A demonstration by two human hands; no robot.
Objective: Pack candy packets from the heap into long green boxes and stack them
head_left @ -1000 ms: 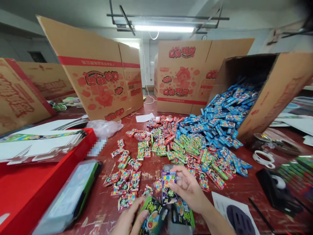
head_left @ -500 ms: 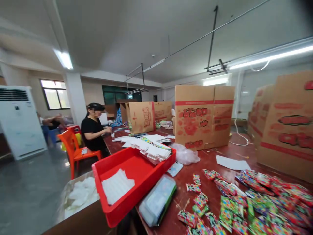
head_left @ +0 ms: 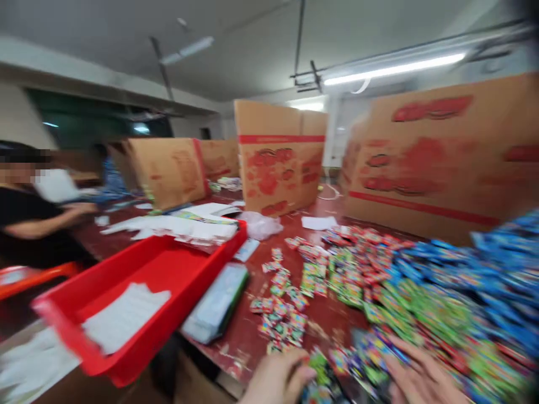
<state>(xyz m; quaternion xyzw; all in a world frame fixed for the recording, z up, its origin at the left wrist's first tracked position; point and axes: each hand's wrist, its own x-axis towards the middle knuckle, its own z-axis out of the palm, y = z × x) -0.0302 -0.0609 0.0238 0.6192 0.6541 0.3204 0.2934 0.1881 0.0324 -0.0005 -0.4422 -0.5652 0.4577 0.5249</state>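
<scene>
The tray is red, the table dark red. Brown boxes have red stripes and pictures. Packets are blue, green and red.

Above you spreads a smooth grey ceiling, crossed on the left by a pale, thick beam. Ahead to your right, a long, glowing white tube light hangs beside a thin, dark metal frame; farther left you have a dimmer white tube light. A wide, dark green glassy panel with bright reflections meets a beige wall. Before you stretches a scuffed, dark red bench, and an orange plastic chair stands at your far left.
</scene>
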